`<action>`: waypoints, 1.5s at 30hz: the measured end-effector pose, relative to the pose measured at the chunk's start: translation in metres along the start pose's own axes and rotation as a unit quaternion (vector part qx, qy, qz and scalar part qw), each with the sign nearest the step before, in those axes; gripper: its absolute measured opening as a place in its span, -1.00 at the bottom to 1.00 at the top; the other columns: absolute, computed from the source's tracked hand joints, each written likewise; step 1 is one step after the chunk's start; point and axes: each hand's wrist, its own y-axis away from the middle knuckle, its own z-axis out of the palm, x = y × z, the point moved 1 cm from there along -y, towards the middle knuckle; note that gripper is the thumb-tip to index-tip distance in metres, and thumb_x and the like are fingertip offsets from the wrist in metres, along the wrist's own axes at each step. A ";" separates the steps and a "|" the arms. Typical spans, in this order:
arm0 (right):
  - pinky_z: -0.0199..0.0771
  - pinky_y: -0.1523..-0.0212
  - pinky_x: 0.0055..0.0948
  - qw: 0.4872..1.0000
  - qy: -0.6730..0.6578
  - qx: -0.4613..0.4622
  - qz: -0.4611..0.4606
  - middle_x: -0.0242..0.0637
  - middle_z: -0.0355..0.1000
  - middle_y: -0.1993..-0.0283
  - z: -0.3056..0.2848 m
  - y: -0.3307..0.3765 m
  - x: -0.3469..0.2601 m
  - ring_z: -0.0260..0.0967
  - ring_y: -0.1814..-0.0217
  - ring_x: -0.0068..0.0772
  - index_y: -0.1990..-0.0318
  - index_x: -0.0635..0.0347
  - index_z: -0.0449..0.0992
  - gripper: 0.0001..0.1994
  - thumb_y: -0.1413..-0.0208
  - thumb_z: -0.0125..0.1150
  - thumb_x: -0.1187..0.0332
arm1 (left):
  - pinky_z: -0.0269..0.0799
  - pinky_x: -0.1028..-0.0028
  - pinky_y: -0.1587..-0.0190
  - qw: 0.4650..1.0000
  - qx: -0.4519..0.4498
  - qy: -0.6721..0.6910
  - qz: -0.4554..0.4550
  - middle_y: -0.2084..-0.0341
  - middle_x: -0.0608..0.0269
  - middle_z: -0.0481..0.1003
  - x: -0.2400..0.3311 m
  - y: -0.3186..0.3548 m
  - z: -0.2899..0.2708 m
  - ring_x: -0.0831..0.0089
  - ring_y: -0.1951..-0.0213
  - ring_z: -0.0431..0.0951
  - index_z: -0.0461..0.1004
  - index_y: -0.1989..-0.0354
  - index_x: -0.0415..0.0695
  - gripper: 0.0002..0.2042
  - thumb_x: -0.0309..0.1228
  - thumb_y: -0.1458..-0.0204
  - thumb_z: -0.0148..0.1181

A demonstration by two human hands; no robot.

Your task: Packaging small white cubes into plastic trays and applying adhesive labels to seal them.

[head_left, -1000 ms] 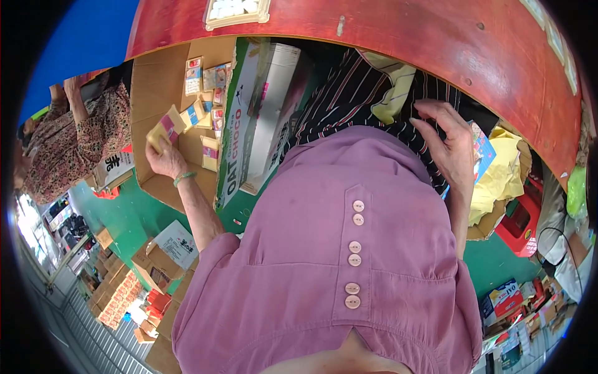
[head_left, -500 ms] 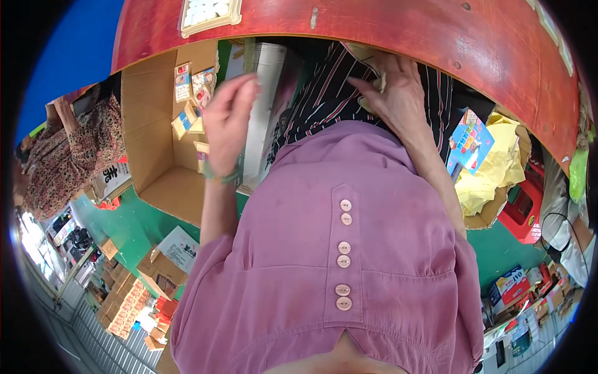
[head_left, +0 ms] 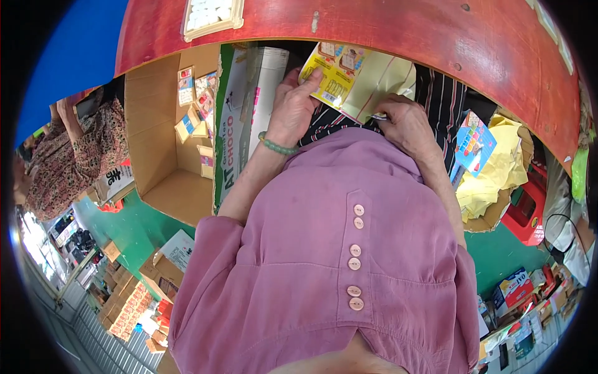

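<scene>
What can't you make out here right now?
- Head view: the yellow packet has its lower part hidden behind the left hand and right hand.
- The cardboard box has small contents I can't identify.
- The red table hides what lies on its top.

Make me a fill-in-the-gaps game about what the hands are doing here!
1. The left hand holds a card packet that is mostly ____ in colour.
2. On the left wrist sits a bead bracelet coloured ____.
3. The right hand rests on a pale ____ sheet.
4. The big open box at the left is made of ____.

Missing words: yellow; green; yellow; cardboard
</scene>
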 end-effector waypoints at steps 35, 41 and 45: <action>0.38 0.07 -0.52 0.966 -0.245 -0.001 -0.079 -0.24 0.44 0.23 0.008 -0.047 -0.033 0.41 0.15 -0.39 0.19 0.31 0.54 -0.84 -0.06 0.15 0.52 | 0.53 0.57 0.27 0.975 -0.075 -0.211 -0.003 0.37 0.17 0.55 0.002 0.032 -0.016 0.50 0.37 0.58 0.50 0.18 -0.32 -0.84 -0.52 -0.12 0.10; 0.38 0.05 -0.51 0.967 -0.245 -0.010 -0.071 -0.24 0.44 0.23 0.014 -0.045 -0.030 0.41 0.14 -0.39 0.19 0.31 0.54 -0.84 -0.07 0.15 0.50 | 0.53 0.58 0.30 0.953 -0.071 -0.293 0.028 0.39 0.18 0.56 0.003 0.027 -0.021 0.51 0.37 0.59 0.50 0.19 -0.32 -0.85 -0.54 -0.10 0.12; 0.38 0.06 -0.51 0.964 -0.255 -0.028 -0.061 -0.24 0.45 0.23 0.016 -0.045 -0.027 0.40 0.15 -0.38 0.19 0.31 0.54 -0.84 -0.06 0.15 0.50 | 0.53 0.60 0.28 0.930 -0.084 -0.353 0.058 0.40 0.19 0.57 0.005 0.028 -0.020 0.54 0.36 0.59 0.52 0.19 -0.30 -0.85 -0.53 -0.08 0.16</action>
